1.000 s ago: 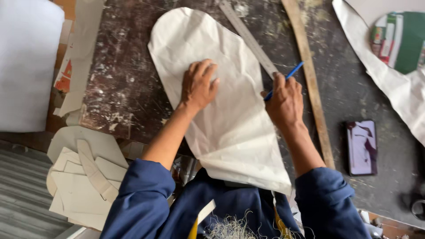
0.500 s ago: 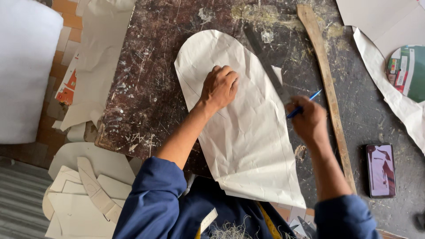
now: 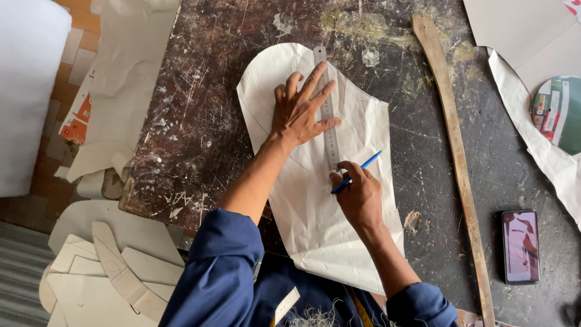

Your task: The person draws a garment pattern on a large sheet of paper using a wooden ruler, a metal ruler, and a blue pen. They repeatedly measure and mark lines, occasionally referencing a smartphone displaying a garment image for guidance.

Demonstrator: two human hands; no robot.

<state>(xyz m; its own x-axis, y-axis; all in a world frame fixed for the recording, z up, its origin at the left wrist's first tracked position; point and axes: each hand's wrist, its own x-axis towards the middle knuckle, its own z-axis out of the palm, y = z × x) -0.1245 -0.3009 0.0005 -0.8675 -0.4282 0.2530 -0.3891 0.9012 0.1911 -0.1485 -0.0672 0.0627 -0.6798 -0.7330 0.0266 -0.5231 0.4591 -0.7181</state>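
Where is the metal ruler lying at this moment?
In the head view, the metal ruler lies lengthwise on the cream paper pattern, near the table's centre, pressed under the left hand, just above the right hand with its blue pen.

phone screen: we see a phone (image 3: 520,246) lying flat on the dark table (image 3: 200,121), well right of the long wooden stick (image 3: 454,157); a tall rectangle, black frame, pinkish-red display.

round label: at the right edge, far right of the stick's upper half, a round printed piece (image 3: 560,112) in green, white and red, partly under pale paper.

printed scrap: off the table's left edge, a red-and-white printed card (image 3: 77,118), mostly covered.
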